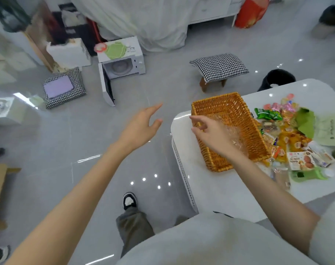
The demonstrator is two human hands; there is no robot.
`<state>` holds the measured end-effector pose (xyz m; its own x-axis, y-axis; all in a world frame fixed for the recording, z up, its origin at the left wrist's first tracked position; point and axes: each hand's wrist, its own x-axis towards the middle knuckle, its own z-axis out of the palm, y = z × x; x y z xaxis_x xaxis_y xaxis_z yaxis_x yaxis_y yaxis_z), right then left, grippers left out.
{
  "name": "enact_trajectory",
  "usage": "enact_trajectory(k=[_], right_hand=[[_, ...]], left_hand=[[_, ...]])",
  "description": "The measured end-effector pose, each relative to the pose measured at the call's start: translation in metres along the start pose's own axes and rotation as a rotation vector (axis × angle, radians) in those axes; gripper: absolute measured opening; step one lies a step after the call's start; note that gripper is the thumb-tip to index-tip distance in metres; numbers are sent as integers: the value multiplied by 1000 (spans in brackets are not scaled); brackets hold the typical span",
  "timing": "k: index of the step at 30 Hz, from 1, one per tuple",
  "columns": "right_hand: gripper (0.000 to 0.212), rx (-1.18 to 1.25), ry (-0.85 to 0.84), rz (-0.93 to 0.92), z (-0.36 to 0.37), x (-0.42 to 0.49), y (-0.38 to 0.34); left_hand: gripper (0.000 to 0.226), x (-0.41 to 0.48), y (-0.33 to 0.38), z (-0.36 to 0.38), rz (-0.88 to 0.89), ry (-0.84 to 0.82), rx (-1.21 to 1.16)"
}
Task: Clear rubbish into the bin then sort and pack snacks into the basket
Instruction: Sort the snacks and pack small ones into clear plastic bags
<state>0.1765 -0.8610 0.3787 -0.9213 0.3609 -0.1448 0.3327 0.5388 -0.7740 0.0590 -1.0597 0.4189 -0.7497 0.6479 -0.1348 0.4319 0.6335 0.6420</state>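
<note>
Wicker basket (237, 109) is sitting on the tabletop (229, 188), one snack heap (289, 134) crowding it, two checked cushions (64, 87) lying beyond. Left hand (141, 127) is hanging spread; right hand (210, 134) is hovering at its rim, grip unclear.

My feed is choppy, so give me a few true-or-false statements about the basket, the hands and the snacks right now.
1. The wicker basket stands on the white table. True.
2. The left hand holds a snack packet. False: it is open and empty, out over the floor.
3. The snacks are packed in the basket. False: they lie on the table beside it.
4. The microwave has its door open. True.
</note>
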Motion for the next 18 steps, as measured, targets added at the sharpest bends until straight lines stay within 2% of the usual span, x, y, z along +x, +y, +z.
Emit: enact_trajectory(k=[9,18], right_hand=[[40,61,319,271,30,73,-55],[41,140,619,491,9,178,-47]], left_hand=[[51,150,-34,-72,362,-247,74],[51,336,-7,-63,619,-408,62]])
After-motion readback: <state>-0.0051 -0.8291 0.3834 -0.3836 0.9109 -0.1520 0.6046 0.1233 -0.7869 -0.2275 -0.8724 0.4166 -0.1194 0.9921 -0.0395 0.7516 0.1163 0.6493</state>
